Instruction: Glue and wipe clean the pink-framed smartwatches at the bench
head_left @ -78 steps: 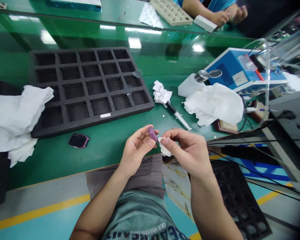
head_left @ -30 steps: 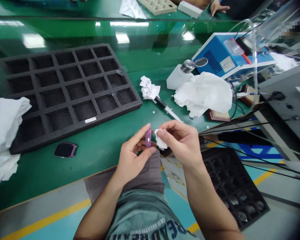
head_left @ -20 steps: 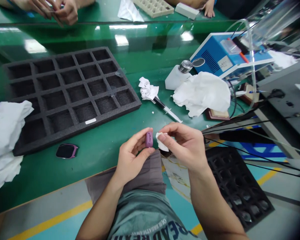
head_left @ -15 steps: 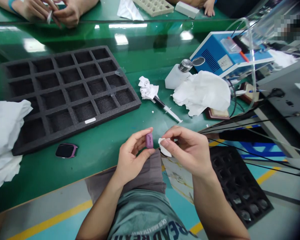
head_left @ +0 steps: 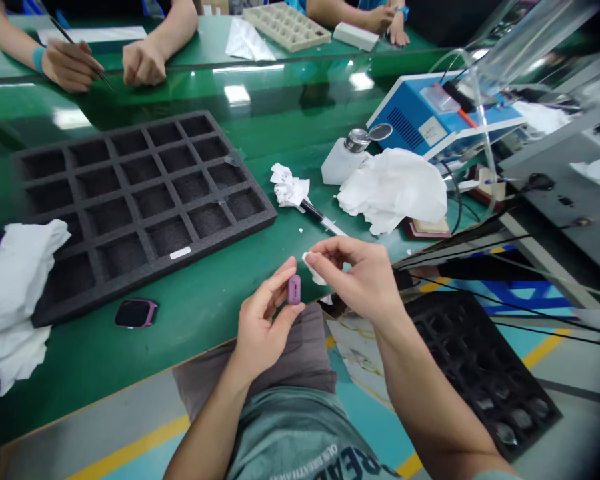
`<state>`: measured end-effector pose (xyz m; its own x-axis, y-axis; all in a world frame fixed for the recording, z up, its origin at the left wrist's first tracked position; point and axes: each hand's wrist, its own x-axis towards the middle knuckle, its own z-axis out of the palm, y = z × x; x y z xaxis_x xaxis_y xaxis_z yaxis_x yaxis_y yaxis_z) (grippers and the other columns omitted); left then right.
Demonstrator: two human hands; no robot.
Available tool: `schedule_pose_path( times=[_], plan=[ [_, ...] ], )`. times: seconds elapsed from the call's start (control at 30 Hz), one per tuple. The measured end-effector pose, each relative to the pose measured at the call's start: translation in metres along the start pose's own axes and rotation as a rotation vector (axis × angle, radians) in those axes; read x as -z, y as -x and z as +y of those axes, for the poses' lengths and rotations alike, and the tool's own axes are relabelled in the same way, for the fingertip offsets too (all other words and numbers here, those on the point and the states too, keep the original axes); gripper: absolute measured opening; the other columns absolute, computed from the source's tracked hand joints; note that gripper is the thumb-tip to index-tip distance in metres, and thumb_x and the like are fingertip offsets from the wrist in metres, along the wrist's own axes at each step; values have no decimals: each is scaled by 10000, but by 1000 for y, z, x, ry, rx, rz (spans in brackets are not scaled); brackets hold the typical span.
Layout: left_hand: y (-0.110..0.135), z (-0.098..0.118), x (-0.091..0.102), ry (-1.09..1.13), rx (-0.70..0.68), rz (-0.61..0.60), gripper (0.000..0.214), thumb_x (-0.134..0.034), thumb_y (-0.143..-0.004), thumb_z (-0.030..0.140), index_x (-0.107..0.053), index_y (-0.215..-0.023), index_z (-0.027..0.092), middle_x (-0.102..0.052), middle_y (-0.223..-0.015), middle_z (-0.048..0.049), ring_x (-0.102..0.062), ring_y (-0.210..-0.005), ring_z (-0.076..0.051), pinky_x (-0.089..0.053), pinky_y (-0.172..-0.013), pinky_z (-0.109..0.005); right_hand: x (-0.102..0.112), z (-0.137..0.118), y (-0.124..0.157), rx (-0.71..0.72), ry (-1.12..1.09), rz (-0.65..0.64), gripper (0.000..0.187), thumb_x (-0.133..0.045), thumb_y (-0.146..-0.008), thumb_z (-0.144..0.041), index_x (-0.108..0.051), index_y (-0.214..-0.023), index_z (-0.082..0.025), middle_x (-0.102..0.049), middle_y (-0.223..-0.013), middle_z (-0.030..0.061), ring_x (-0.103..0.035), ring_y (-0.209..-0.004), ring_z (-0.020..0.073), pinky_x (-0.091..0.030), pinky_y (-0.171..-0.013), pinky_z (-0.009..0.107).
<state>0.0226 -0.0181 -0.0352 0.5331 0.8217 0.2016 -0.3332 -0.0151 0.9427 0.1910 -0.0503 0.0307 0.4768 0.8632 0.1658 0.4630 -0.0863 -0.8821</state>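
Between the thumb and fingers of my left hand (head_left: 265, 320) is a small purple watch case (head_left: 294, 290), held on edge with its narrow side facing me. My right hand (head_left: 357, 277) pinches a folded white wipe (head_left: 314, 268) just to the right of the case, a small gap apart from it. Another purple-framed watch case (head_left: 136, 313) with a dark face lies on the green bench, left of my hands. Beyond my hands a syringe (head_left: 323, 217) lies with crumpled white paper (head_left: 290, 187) around one end.
A black foam tray (head_left: 180, 252) covers the left bench, with white cloths (head_left: 15, 280) beside it. To the right are a pump bottle (head_left: 343, 161), white cloth (head_left: 395, 187) and blue machine (head_left: 405, 113). Another foam tray (head_left: 480, 373) sits low right. A co-worker's hands (head_left: 73, 65) are across the bench.
My right hand has lifted the wipe slightly up and left. My left hand still holds the purple case. The view has shifted a little, and the co-worker's hands opposite have moved apart, one holding a thin tool.
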Motion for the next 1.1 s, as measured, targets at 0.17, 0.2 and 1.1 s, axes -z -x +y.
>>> schedule_pose_path(
  times=[0.17,0.2,1.1],
  plan=[
    [0,-3,3,-76,-46,-26,532,-724,-917,126,-651,-1416,296,-606,-1533,-85,-581,-1417,-259,-512,-1167,-367,10,-13,5,-70,-163,-189,159,-760,-846,-302,-747,-765,-166,-670,-642,3,-529,-546,104,-410,-500,244],
    [0,-3,4,-101,-57,-35,531,-723,-919,133,-650,-1419,298,-604,-1536,-81,-581,-1418,-262,-508,-1173,-377,10,-14,4,-73,-165,-247,167,-754,-848,-307,-747,-763,-164,-669,-636,4,-528,-538,104,-403,-493,244],
    [-8,18,2,-2,342,79,752,-772,-871,299,-441,-1542,233,-616,-1006,-17,-549,-817,-131,-490,-729,-245,-13,13,-6,107,193,-37,70,-718,-862,-180,-753,-806,-203,-684,-679,-7,-565,-605,126,-451,-587,275]
  ],
)
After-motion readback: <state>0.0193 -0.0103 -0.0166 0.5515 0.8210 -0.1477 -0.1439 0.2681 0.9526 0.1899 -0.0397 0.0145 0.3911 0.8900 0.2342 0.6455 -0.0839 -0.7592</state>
